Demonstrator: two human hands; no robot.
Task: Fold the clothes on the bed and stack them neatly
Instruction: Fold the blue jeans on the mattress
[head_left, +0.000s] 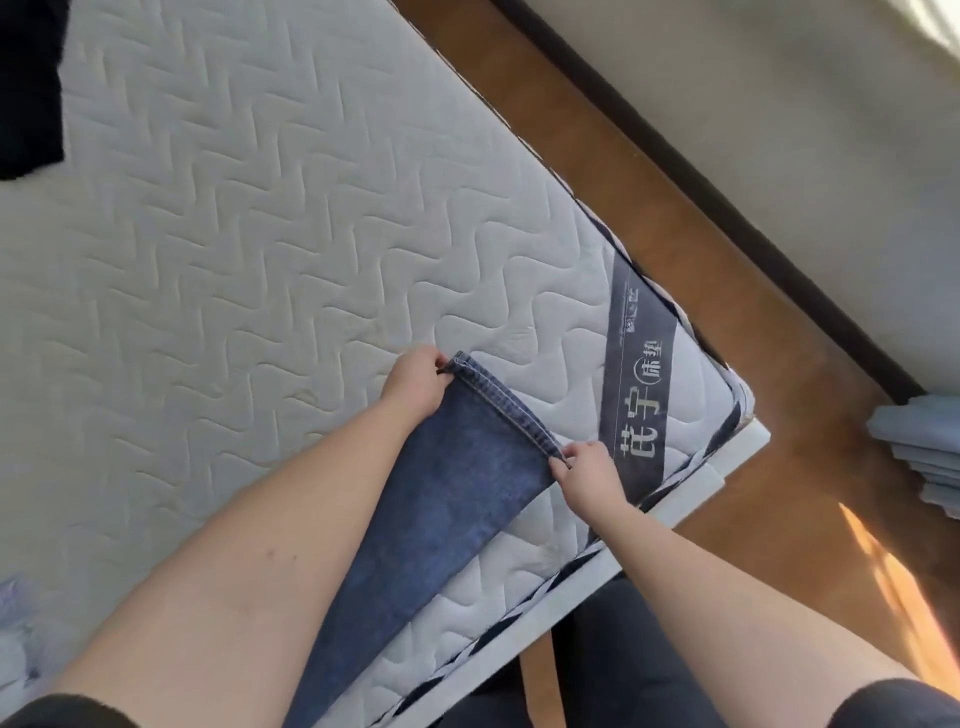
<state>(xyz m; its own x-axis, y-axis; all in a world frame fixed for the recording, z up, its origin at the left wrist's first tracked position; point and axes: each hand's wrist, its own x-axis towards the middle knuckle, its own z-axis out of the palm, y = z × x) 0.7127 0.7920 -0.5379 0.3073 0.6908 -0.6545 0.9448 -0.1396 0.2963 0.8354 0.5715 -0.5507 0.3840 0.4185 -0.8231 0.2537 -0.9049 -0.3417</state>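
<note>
Jeans (441, 499) lie stretched along the near edge of the bed (260, 234), close to its right corner, their long axis running from the person's body out to a stitched hem (506, 402) at the far end. Both hands sit on that hem, one at each end. The left hand (415, 382) pinches the far-left corner with fingers curled over the denim; the right hand (587, 467) pinches the near-right corner between thumb and fingertips. Neither is slack: each is clamped on cloth, and the hem is drawn taut between them.

What the next move turns on is direction. The rest of the jeans trails back toward the person, under the left forearm and out of view at the lower edge, so the waist end cannot be seen. With both hands at the far end and the length lying behind them, the fold would likely come by carrying the hem back toward the body along that long axis. The hem lies slanted to the bed's edge, so both corners should travel evenly or the fold will skew.

A dark garment (28, 88) lies at the far left corner, well apart.
</note>
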